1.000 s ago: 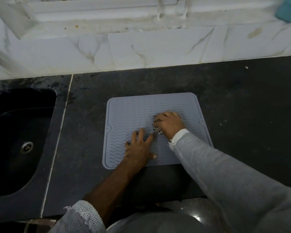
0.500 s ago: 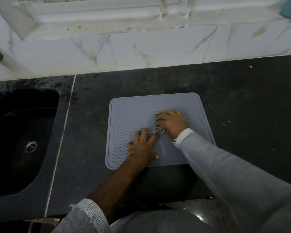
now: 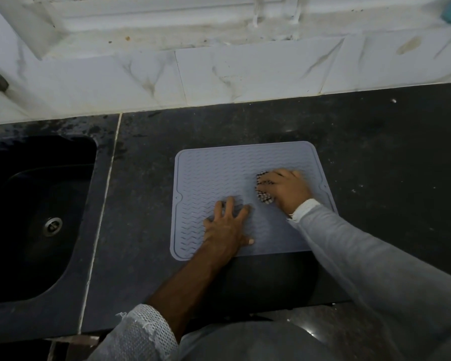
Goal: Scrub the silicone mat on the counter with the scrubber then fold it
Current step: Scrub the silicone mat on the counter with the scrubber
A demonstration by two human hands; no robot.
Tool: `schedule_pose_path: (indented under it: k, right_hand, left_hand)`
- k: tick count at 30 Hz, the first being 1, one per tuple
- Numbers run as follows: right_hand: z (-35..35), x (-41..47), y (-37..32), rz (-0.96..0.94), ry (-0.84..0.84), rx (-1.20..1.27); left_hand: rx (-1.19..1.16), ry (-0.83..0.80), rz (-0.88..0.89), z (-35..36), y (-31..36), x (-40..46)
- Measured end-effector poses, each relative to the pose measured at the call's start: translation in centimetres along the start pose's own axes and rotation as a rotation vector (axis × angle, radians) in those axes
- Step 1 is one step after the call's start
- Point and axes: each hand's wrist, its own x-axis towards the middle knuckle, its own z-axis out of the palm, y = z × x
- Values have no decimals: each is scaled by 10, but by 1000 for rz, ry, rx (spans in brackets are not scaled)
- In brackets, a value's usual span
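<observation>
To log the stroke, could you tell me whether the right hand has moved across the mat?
Yes: the right hand and scrubber slid slightly rightward across the mat.

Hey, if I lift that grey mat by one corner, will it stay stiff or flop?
Probably flop: the mat looks thin and lies flush on the counter. It may slide when pushed, since the left hand presses flat on it while the right hand works the scrubber. Likely light.

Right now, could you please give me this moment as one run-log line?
step: scrubbing | left hand: flat on mat | right hand: pressing scrubber on mat | mat: unfolded on counter
</observation>
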Motion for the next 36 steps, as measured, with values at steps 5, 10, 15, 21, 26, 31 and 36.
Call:
schedule_pose_path:
  k: [5,10,15,21,26,31,36]
  right_hand:
    - [8,8,-25,-91,-79,-41]
    - [0,-24,22,23,-70,-33]
    - [-4,-9,7,118,-30,15]
    - [7,10,-41,-41,-49,37]
    - [3,-22,4,-6,3,5]
    - [2,-19,1,73,-46,6]
    - [5,-21,6,101,-31,94]
  left_hand:
    - [25,-7,3,3,-1,2]
    - [10,-9,39,1,-5,0]
    - [11,-10,45,-2,-4,0]
    - [20,-5,29,1,-4,4]
    - [10,-23,57,2,-8,5]
    - [-45,-45,122,-6,-17,-2]
    - [-11,54,188,-20,-53,-10]
